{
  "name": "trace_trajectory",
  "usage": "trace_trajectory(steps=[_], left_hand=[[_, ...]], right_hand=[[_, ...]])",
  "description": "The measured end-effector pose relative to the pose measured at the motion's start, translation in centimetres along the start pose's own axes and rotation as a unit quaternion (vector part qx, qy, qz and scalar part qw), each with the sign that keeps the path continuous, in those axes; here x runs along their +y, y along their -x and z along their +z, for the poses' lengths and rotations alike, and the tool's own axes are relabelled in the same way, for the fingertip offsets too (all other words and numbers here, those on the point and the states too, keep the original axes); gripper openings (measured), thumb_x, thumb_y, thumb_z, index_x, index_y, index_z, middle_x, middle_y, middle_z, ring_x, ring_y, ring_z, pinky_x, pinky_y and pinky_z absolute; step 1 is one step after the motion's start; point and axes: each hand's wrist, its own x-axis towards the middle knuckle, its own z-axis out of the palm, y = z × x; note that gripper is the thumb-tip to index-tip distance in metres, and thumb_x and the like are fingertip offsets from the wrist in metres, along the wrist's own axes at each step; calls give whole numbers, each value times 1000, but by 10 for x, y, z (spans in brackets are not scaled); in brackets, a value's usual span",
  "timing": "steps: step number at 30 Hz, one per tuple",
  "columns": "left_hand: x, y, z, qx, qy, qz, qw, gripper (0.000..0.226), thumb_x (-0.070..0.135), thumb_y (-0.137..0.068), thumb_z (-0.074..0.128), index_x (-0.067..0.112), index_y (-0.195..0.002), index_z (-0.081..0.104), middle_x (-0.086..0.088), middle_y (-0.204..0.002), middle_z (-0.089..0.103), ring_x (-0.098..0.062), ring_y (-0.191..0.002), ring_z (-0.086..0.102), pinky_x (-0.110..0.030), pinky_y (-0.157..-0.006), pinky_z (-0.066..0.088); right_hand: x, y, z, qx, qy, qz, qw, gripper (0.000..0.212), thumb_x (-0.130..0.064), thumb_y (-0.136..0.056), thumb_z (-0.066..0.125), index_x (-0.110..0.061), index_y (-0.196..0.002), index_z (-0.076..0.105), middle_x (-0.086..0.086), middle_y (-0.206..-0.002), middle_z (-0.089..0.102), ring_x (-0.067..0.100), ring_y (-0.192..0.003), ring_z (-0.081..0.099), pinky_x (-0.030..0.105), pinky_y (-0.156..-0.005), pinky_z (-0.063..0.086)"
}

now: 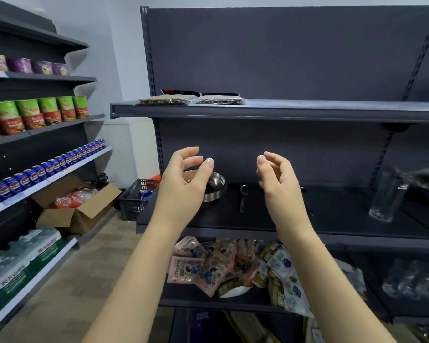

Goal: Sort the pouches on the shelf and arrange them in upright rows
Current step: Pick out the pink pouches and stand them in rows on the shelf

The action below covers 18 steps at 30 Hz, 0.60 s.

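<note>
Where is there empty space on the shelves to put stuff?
Bare room: the top shelf right of the flat packets, and between the spoon and the glass. Crowded: the pouches heaped below.

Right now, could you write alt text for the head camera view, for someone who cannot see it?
Two bare hands, left hand and right hand, hover empty with loosely curled fingers before a dark store shelf. Below them, pink pouches and green-printed pouches lie in a jumbled heap on a lower shelf.
</note>
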Motion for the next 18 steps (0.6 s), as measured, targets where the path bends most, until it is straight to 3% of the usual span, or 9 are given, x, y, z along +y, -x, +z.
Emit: trace_trajectory(steps=[13,18], left_hand=[[-34,-52,-28,-27,16,-4,999,25,29,-90,56,33,-114,49,15,-110,60,3,-95,58,-13,-75,44],[-53,-61,-38,-49,17,9,999,22,31,-89,56,37,-109,49,16,-109,60,2,-100,58,-19,-86,48]], right_hand=[[17,-26,50,24,-2,4,1000,29,-37,-93,51,-27,-121,50,-20,-100,58,-2,-101,57,16,-84,44],[35,-20,64,39,19,-1,999,30,-38,-93,50,-29,-122,50,-24,-98,58,-14,-93,56,7,-77,46]])
